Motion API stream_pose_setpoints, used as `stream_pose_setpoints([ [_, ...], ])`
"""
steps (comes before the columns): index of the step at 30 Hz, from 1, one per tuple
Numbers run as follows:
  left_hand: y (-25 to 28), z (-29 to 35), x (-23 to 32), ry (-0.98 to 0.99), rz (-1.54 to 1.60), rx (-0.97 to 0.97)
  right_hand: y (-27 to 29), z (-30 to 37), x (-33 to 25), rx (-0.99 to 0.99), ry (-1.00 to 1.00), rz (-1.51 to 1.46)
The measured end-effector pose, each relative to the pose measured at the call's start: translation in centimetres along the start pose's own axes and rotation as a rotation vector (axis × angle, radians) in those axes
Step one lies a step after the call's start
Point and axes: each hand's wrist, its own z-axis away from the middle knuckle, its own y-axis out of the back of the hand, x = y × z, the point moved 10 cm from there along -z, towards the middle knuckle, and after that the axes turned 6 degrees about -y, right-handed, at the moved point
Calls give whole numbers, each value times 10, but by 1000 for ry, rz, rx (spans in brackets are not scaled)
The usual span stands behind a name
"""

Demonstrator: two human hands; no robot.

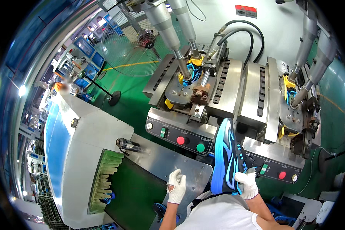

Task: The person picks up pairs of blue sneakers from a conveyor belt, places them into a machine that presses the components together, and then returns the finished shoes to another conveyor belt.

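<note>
The floor (130,103) is green and fills the middle of the frame; a yellow line runs across it near the upper left. A large standing fan (136,40) stands there on a round black base. In the upper centre and upper right there are two metal press machines (234,82), each with grey cylinders coming down from the top and black hoses. Another shoe (191,73), blue and black, sits clamped in the left press. Below the presses is a dark control panel (180,138) with a red button and a green button. At the lower left a white machine with a green conveyor belt (136,191) comes out from under a fringe of pale strips, and a flat metal plate (172,163) lies beside it.

The left hand (176,186), in a white glove, lies flat and open with its fingers spread a little on the lower edge of the metal plate, and it holds nothing. The right hand (247,184), also gloved, is closed around the heel end of a blue and black shoe (226,155), which stands almost upright in the lower centre, its toe pointing up toward the presses.
</note>
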Motion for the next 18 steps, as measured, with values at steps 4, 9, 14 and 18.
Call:
stream_pose_setpoints([
  [4, 3, -13, 20, -72, 34, -8, -8, 2, -7, -22, 43, -107],
  [9, 9, -48, 47, -215, 67, -10, -26, 3, -26, -49, 148, -106],
  [14, 23, -118, 109, -410, 10, -8, -32, -5, -38, -47, 185, -84],
  [18, 12, -198, 161, -667, -101, -19, -12, -22, -29, -12, 113, -143],
])
